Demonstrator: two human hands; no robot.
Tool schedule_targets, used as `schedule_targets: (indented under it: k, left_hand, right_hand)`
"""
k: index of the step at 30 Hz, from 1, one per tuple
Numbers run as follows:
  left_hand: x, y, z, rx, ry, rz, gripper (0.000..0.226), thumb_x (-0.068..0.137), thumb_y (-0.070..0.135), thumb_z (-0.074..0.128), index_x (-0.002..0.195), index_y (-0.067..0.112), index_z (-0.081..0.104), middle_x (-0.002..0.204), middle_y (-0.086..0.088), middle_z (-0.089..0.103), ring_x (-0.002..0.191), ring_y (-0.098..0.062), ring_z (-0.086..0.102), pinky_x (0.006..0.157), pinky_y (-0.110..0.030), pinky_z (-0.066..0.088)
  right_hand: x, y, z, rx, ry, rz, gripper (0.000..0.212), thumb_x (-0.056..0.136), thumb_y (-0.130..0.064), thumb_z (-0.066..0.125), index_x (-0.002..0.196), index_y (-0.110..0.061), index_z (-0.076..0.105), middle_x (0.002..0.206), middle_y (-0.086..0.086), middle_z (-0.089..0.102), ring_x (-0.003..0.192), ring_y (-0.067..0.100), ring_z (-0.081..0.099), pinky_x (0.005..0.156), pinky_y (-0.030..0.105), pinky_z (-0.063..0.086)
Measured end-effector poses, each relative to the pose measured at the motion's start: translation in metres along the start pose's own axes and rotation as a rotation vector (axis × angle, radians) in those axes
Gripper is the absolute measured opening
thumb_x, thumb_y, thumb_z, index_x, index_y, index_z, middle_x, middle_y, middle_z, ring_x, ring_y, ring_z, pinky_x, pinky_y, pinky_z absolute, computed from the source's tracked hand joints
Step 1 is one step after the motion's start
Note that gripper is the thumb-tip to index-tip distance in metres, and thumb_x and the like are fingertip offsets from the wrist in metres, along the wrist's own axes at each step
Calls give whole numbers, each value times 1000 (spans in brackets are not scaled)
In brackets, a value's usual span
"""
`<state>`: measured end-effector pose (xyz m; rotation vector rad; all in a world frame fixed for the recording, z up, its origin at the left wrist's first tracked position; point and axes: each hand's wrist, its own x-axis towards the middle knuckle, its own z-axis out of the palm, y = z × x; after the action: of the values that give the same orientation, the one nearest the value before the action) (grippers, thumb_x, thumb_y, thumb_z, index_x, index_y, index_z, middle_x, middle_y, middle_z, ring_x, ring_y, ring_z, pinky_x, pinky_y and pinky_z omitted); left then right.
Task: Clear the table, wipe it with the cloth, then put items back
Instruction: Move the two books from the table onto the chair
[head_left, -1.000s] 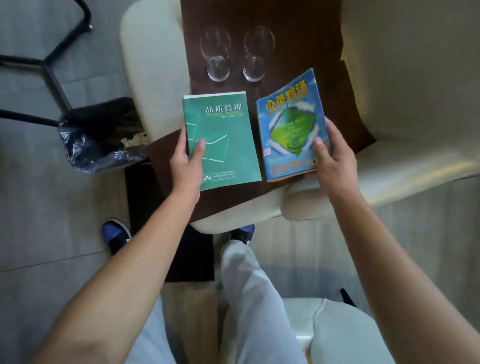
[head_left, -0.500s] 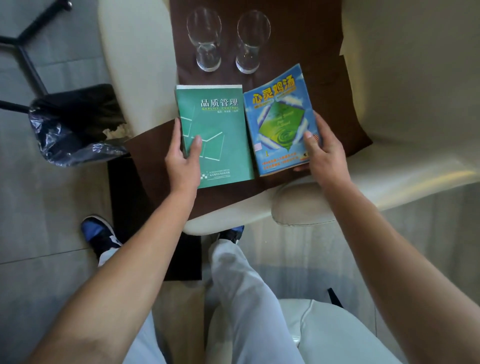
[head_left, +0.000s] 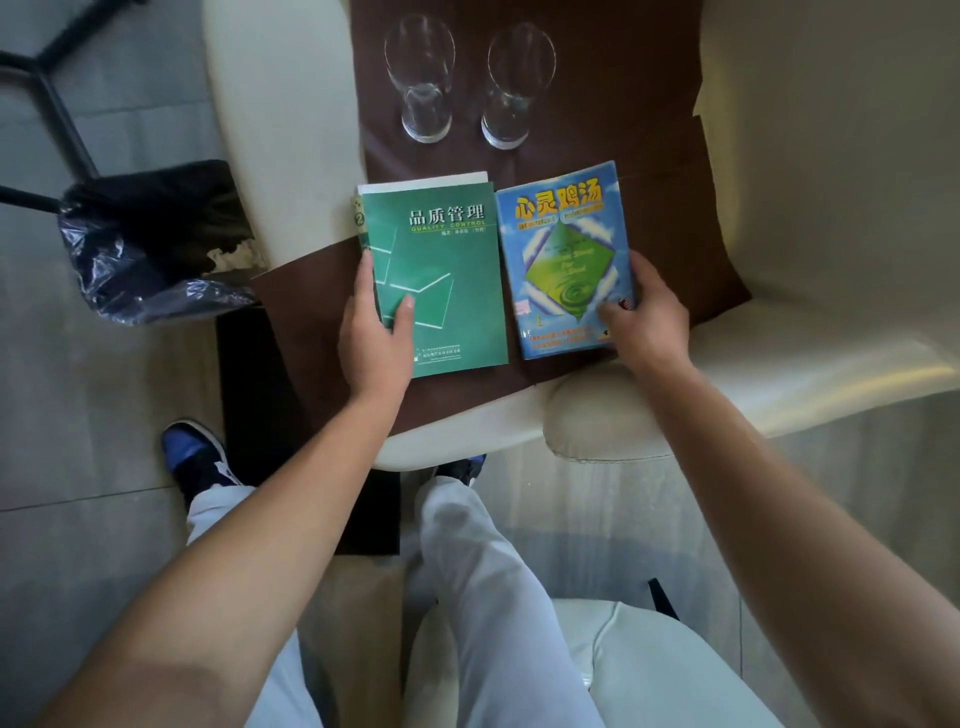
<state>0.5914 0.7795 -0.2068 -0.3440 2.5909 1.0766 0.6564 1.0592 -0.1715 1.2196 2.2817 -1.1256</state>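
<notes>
**Both hands on two books at the near edge**

Left hand (head_left: 375, 332) grips the green book (head_left: 441, 275) at its near left corner: the thumb lies on the cover and the fingers run along the spine side, which looks raised a little off the surface. Right hand (head_left: 647, 317) grips the blue book (head_left: 563, 254) at its near right corner, thumb on the cover, fingers wrapped round the right edge.

The two books lie side by side, their inner edges just beside each other, whether touching or not I cannot tell. Both sit on the dark brown surface (head_left: 660, 208), close to its near edge, the blue book's near edge almost at the rim.

Beyond the books stand two clear glasses (head_left: 423, 78) (head_left: 514, 85), upright, near each other, a strip of bare brown between them and the books' far edges. More bare brown lies to the right of the blue book and left of the green one.

Cream cushioned seats (head_left: 280, 130) flank the surface left and right. A black bin bag (head_left: 150, 244) sits on the floor to the left, well apart from the books. The person's legs in pale trousers (head_left: 483, 597) stand below the near edge.
</notes>
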Motion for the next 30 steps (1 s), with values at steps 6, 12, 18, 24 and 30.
schedule_targets:
  k: [6,12,18,24,30]
  left_hand:
    - [0,6,-10,401,-124,16,84,97,46,65,164,26,19,131,-15,51,118,-34,53,92,-46,47]
    - [1,15,-14,598,-150,33,85,96,50,65,162,16,24,147,-17,41,125,-37,47,102,-46,43]
    - [5,20,-17,672,-165,56,85,95,53,64,161,15,26,147,-16,42,125,-35,47,102,-46,42]
    - [6,24,-19,655,-177,42,85,96,52,64,161,14,24,149,-14,40,129,-34,45,105,-45,41]
    - [-1,26,-41,485,-160,21,75,94,42,68,157,19,35,151,-13,40,132,-35,45,107,-43,39]
  right_hand:
    - [1,-2,2,-62,62,15,58,91,-24,64,147,-35,53,126,2,72,115,28,66,94,35,52]
    - [8,1,5,-202,36,29,58,89,-24,61,146,-32,51,127,12,66,118,37,61,94,42,51]
    - [17,2,7,-323,-25,73,58,94,-35,67,148,-30,48,127,21,59,119,42,58,93,43,49]
    - [13,0,7,-338,-55,84,60,92,-38,68,148,-28,47,128,21,60,121,42,58,93,44,49]
    - [-10,-21,-4,-383,-7,32,58,93,-32,62,146,-19,44,133,21,54,122,43,54,91,46,49]
